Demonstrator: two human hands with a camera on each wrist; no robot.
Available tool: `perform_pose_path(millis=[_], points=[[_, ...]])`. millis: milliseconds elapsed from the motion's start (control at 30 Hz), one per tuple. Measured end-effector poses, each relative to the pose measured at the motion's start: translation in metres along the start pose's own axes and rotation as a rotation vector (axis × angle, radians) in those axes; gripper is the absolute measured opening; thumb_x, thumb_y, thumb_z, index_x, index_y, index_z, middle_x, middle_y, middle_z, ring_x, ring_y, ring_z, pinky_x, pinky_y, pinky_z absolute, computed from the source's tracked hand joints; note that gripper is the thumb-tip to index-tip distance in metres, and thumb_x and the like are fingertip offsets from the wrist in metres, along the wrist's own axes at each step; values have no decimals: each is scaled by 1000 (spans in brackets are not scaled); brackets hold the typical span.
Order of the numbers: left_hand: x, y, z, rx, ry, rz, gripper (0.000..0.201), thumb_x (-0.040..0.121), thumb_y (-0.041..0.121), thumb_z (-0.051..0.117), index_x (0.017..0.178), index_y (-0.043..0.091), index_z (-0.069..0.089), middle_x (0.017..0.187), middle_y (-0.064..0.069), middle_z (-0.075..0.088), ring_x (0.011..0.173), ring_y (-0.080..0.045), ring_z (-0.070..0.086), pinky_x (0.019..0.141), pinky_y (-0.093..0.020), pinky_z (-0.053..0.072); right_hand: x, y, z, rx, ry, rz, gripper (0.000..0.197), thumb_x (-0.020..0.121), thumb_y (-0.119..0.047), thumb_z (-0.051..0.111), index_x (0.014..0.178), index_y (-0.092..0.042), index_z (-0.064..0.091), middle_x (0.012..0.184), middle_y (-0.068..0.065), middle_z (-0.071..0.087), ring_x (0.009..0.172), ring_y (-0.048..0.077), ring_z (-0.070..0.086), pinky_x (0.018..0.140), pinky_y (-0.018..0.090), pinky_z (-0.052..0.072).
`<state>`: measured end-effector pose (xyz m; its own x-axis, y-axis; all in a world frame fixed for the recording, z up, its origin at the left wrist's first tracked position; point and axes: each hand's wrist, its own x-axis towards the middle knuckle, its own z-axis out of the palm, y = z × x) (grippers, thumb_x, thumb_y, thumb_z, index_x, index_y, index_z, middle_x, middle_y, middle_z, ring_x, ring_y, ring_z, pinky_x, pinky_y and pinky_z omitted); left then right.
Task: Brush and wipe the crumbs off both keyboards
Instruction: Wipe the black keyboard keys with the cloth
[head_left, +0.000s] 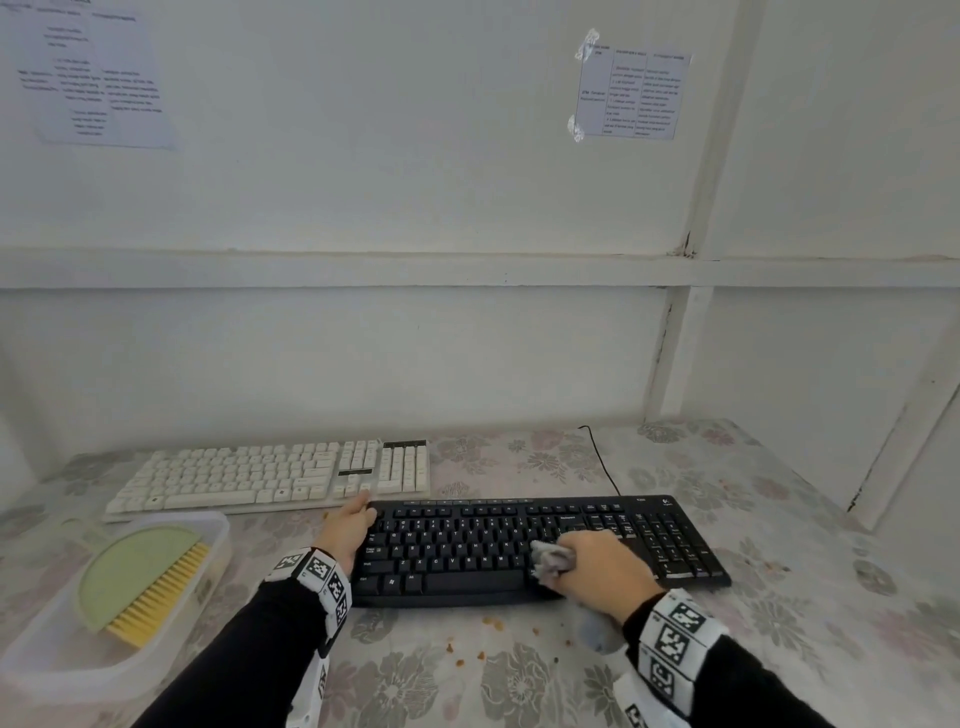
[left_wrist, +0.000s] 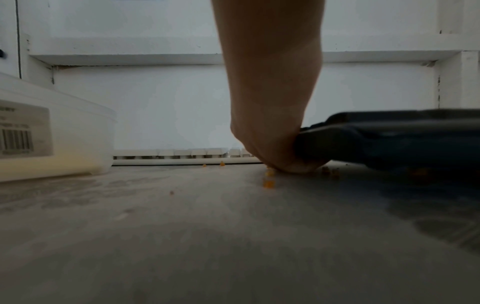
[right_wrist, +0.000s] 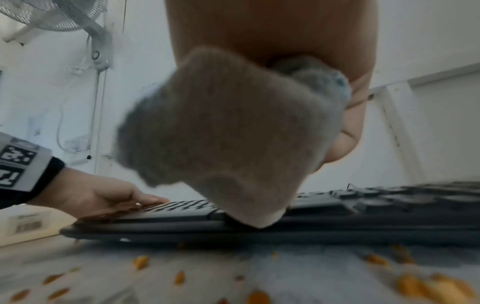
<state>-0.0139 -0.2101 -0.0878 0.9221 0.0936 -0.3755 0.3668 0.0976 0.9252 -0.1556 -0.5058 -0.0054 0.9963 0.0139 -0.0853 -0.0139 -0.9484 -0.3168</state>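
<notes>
Nearest the person, on the flowered table cover (head_left: 519, 691), orange crumbs (head_left: 493, 622) lie scattered just in front of the black keyboard (head_left: 467, 551); they are too many and too small to count. Just beyond them the right hand (head_left: 597, 569) is curled tight round a grey cloth (head_left: 553, 560), bunched in the fist and pressed on the keys a little right of the board's middle, with a loose tail of cloth hanging behind the wrist. To the left, the left hand (head_left: 347, 530) lies with fingers straight along the keyboard's left end, holding nothing and steadying the board. That keyboard runs left to right across the person, its right end slightly nearer, so most of the unwiped keys lie leftward from the cloth, along the long axis towards the bracing hand; the number pad lies to its right. My judgement is that the wiping hand is the one placed to sweep, and that a stroke towards the near edge would drop more crumbs among those already on the cover. Left of both hands sits one clear plastic tub (head_left: 31, 644) holding one green brush (head_left: 140, 582) with yellow bristles. Farther back, touching or almost touching the black board's rear left corner, lies the white keyboard (head_left: 270, 475), also lengthwise across, making two keyboards, one cloth, one brush, one tub, and two printed sheets (head_left: 631, 93) taped to the wall behind
</notes>
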Motion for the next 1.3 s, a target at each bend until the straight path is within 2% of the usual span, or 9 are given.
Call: perform_pose_path(millis=[133, 300, 533, 633, 767, 933, 1067, 1200, 1300], points=[[-4, 2, 0, 18, -16, 1, 44, 96, 3, 45, 136, 19, 50, 146, -9, 44, 134, -27, 40, 112, -50, 31, -6, -1, 2, -16, 28, 45, 30, 85, -33, 50, 59, -29, 36, 65, -11, 44, 73, 15, 51, 65, 26, 42], [-7, 6, 1, 19, -13, -14, 42, 96, 3, 46, 135, 19, 52, 144, -9, 46, 133, -27, 42, 112, -49, 33, -9, 46, -12, -57, 75, 195, 29, 84, -31, 53, 60, -29, 37, 65, -12, 49, 73, 13, 57, 65, 24, 46], [-12, 7, 4, 22, 11, -9, 38, 98, 7, 46, 134, 14, 52, 131, -14, 57, 120, -29, 54, 106, -48, 40, -18, 85, -31, -94, 150, 329, 32, 90, -26, 50, 62, -27, 34, 65, -10, 45, 66, 9, 55, 52, 17, 35], [-19, 12, 7, 15, 13, -7, 35, 98, 5, 44, 132, 11, 54, 124, -16, 60, 115, -31, 57, 102, -48, 44, -18, 64, -26, -91, 168, 279, 32, 90, -28, 50, 63, -27, 32, 69, -9, 47, 74, 14, 58, 60, 23, 41], [-27, 15, 10, 3, 9, 13, 34, 99, 1, 39, 128, 10, 55, 124, -17, 60, 113, -31, 58, 102, -45, 44, -19, 18, -13, -20, 70, 79, 14, 92, -35, 51, 82, -25, 47, 79, -9, 52, 65, 4, 50, 56, 14, 39], [-39, 23, 16, -55, 24, 54, 34, 99, -1, 37, 121, 19, 55, 108, -13, 62, 95, -25, 57, 93, -39, 46, -19, -3, 6, -18, 13, 30, 13, 88, -35, 51, 94, -24, 53, 99, 1, 54, 91, 22, 59, 70, 28, 42], [-43, 25, 17, -58, 50, 72, 37, 98, -3, 37, 128, 12, 55, 112, -15, 61, 91, -23, 57, 92, -39, 46, -22, 23, -2, -6, 45, 122, 13, 89, -34, 52, 83, -26, 43, 90, -3, 49, 77, 18, 53, 67, 27, 43], [-42, 24, 16, -64, 54, 88, 38, 98, -4, 38, 129, 11, 55, 111, -14, 61, 89, -23, 59, 88, -37, 46, -22, 63, -21, 20, 111, 242, 19, 89, -33, 54, 75, -27, 44, 76, -10, 54, 70, 7, 55, 60, 19, 44], [-40, 23, 15, -30, 64, 85, 37, 97, -4, 39, 126, 12, 57, 119, -16, 60, 100, -27, 57, 95, -41, 46, -25, 82, -29, 5, 140, 357, 27, 89, -27, 53, 67, -27, 38, 82, -3, 59, 73, 13, 58, 69, 27, 52]])
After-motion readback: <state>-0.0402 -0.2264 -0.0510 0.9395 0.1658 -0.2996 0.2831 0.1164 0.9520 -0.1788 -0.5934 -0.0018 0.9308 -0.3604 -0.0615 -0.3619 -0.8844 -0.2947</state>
